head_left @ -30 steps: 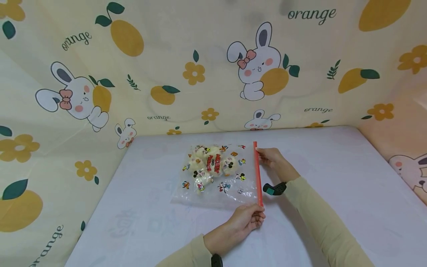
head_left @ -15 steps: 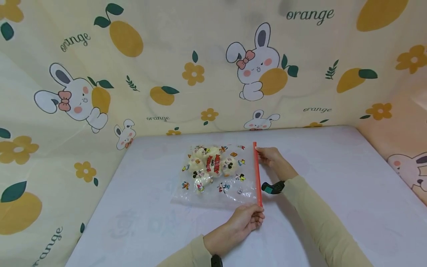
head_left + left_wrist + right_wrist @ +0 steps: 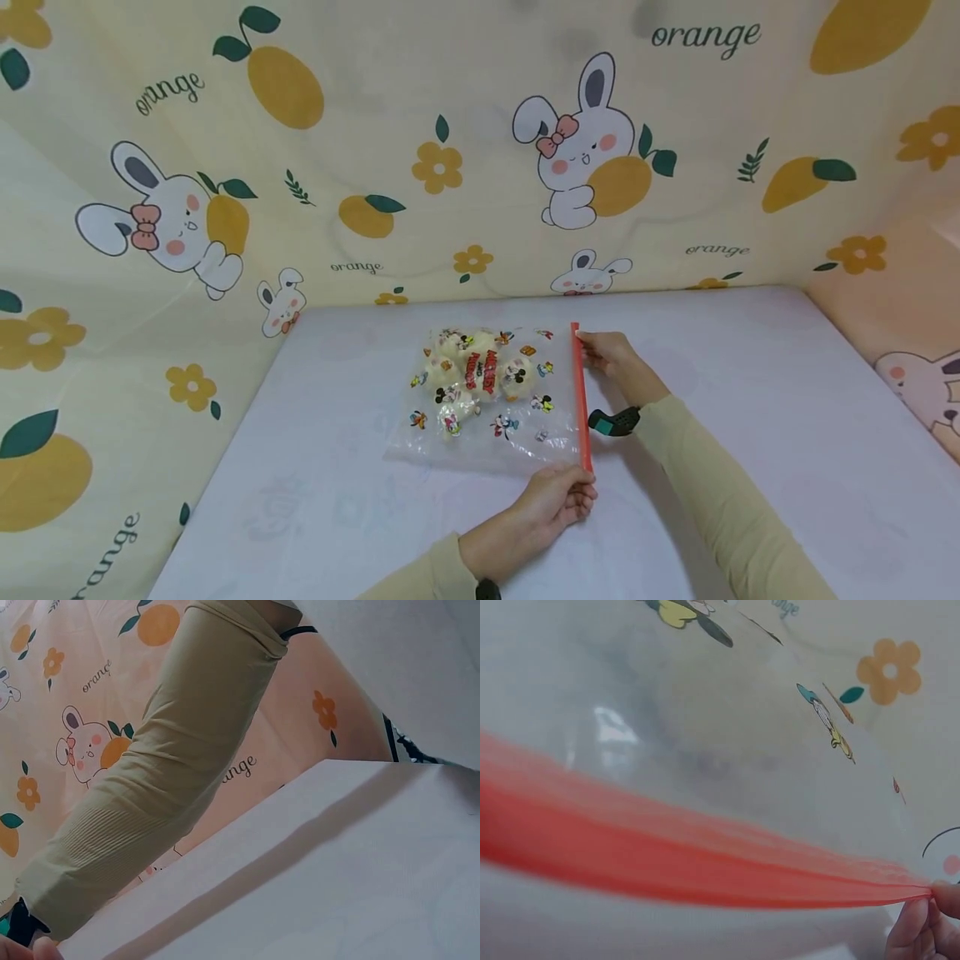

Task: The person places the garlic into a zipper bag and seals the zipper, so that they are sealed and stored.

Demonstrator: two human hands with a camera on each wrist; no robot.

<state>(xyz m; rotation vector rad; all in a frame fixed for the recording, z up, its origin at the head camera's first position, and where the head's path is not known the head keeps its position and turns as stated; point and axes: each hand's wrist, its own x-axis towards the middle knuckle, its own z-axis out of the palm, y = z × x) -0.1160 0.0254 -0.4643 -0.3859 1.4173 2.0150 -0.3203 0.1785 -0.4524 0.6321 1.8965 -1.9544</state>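
Note:
A clear zip bag [image 3: 517, 450] printed with small cartoon figures lies on the white table, its red zip strip [image 3: 581, 392] running along the right side. Several pale round pieces [image 3: 457, 400] show through the plastic. My left hand [image 3: 551, 504] pinches the near end of the strip between thumb and fingers. At the far end, my right hand [image 3: 611, 357] pinches the strip's corner. The right wrist view shows the red strip [image 3: 705, 859] stretched across to the thumb and fingertips [image 3: 911, 930]. In the left wrist view only a bit of hand shows at the lower left corner.
The white table [image 3: 315, 500] extends on both sides of the bag. A cream cloth [image 3: 450, 100] printed with rabbits and oranges hangs behind it and at the sides. A beige sleeve [image 3: 172, 742] crosses the left wrist view.
Both hands keep their pinch at the strip's ends. The view and the bag shift only very slightly; the near end of the strip sits a little lower in the picture.

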